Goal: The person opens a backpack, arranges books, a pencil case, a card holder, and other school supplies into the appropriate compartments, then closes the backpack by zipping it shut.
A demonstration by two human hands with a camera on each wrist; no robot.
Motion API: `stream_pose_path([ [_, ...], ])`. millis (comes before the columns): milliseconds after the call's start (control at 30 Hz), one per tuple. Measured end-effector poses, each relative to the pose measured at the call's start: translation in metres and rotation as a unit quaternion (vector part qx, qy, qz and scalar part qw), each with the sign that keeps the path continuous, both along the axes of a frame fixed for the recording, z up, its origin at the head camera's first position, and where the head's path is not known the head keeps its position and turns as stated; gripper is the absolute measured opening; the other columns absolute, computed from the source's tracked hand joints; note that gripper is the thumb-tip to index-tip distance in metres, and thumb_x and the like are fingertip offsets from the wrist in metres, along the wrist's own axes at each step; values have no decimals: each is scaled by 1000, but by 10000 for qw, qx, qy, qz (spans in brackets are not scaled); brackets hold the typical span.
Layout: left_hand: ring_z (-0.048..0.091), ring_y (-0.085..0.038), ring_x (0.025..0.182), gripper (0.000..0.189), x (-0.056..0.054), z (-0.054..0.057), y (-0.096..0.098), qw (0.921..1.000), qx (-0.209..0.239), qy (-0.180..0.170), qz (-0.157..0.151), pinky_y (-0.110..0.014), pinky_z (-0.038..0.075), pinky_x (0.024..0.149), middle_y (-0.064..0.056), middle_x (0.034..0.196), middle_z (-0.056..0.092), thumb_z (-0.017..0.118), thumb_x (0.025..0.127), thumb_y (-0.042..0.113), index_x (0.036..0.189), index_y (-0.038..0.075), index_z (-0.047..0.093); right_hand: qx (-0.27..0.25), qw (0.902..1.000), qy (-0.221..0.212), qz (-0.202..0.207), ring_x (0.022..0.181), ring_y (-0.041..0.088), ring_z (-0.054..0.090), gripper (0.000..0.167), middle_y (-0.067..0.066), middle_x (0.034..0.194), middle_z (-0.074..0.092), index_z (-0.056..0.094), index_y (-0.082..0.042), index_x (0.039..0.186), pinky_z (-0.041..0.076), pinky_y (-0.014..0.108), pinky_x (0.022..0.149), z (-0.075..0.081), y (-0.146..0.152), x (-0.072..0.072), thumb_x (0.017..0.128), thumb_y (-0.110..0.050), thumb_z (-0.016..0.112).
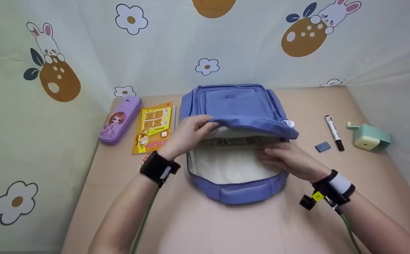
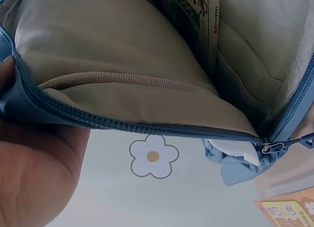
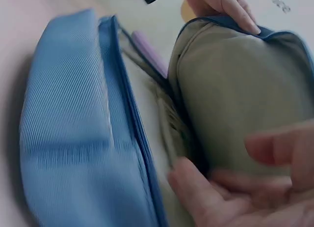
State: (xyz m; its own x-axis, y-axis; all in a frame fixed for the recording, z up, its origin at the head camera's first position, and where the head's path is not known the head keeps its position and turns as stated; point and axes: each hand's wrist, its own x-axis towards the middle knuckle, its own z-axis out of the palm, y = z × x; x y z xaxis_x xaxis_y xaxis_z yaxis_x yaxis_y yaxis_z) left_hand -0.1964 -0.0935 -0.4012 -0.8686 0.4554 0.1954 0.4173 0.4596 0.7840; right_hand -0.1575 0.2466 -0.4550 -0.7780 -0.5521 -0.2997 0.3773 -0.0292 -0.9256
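A blue backpack [image 1: 231,100] lies on the table, its main compartment unzipped and its pale lining [image 1: 226,164] showing. My left hand [image 1: 187,135] pinches the zipped edge of the front flap [image 1: 250,121] and holds it raised; the thumb shows at that edge in the left wrist view. My right hand [image 1: 291,158] reaches into the opening from the right with its fingers loosely extended and nothing held between them. Deep inside stands a green-covered book [image 2: 203,25], partly hidden by the lining. The right fingertips [image 3: 189,180] are blurred in the right wrist view.
Left of the backpack lie a purple pencil case [image 1: 122,120] and an orange-yellow book [image 1: 155,127]. To its right are a blue-grey eraser [image 1: 322,146], a black-and-white marker [image 1: 334,132] and a green pencil sharpener [image 1: 372,137]. A patterned cloth [image 1: 254,46] hangs behind the table.
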Motion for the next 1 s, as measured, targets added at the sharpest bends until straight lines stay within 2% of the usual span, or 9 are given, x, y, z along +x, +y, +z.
stream_pose_path([
  [133, 47, -11, 72, 28, 1, -2, -1, 10000, -64, -28, 15, -31, 36, 63, 4, 78, 50, 57, 105, 40, 90, 18, 66, 1565, 9760, 1212, 912, 124, 34, 62, 49, 18, 138, 62, 52, 3, 145, 50, 40, 104, 19, 7, 17, 107, -30, 55],
  [300, 46, -11, 71, 28, 3, -2, -1, 9999, -121, 8, 13, -31, 36, 63, 4, 78, 49, 57, 105, 41, 92, 18, 66, 1550, 9351, 3125, 620, 105, 25, 71, 27, 7, 119, 73, 69, -7, 129, 58, 33, 88, 48, 4, 36, 106, -16, 58],
  [367, 46, -11, 71, 27, 3, -2, 0, 9999, -119, 5, -8, -31, 36, 62, 4, 78, 49, 56, 105, 41, 93, 19, 67, 1386, 8959, 4222, 43, 102, 20, 70, 26, 8, 116, 73, 72, -6, 125, 58, 27, 85, 57, 4, 35, 100, -1, 63],
  [467, 45, -11, 69, 28, 3, -2, 0, 9999, -114, 22, -42, -31, 34, 62, 5, 76, 47, 56, 105, 41, 91, 19, 65, 1434, 8204, 5459, -917, 109, 20, 67, 38, 11, 121, 71, 71, -3, 126, 52, 26, 93, 64, 9, 23, 91, 11, 68],
  [500, 44, -11, 68, 29, 3, -3, 0, 9999, -136, 58, -56, -31, 34, 61, 5, 75, 45, 56, 105, 42, 90, 18, 64, 1592, 8010, 5653, -1159, 115, 21, 64, 42, 11, 125, 70, 70, -4, 128, 49, 26, 98, 63, 11, 17, 88, 11, 71],
  [533, 43, -11, 67, 29, 3, -3, 0, 9998, -143, 77, -74, -30, 33, 61, 5, 75, 44, 56, 105, 42, 89, 18, 63, 1828, 7929, 5674, -1261, 122, 21, 61, 46, 11, 130, 67, 68, -5, 132, 45, 27, 104, 61, 14, 10, 88, 8, 73],
  [567, 42, -11, 66, 30, 3, -3, -1, 9998, -147, 93, -94, -30, 32, 60, 5, 74, 43, 56, 105, 41, 87, 18, 62, 2036, 7953, 5573, -1246, 128, 22, 57, 48, 10, 136, 64, 66, -8, 136, 43, 30, 108, 58, 16, 3, 89, 3, 74],
  [767, 42, -10, 66, 28, 3, -3, -1, 9996, -160, 58, -217, -30, 33, 60, 6, 74, 44, 56, 105, 41, 92, 19, 66, 2850, 8551, 4314, -379, 138, 26, 48, 43, 5, 145, 58, 62, -17, 142, 39, 51, 113, 35, 25, -22, 100, -24, 69],
  [1000, 43, -11, 66, 29, 2, -5, -2, 9992, -227, -9, -335, -31, 34, 59, 5, 72, 44, 55, 106, 41, 91, 18, 65, 2932, 8567, 4206, -560, 118, 19, 61, 33, 4, 129, 68, 70, -11, 132, 48, 19, 94, 21, 24, -23, 103, -26, 65],
])
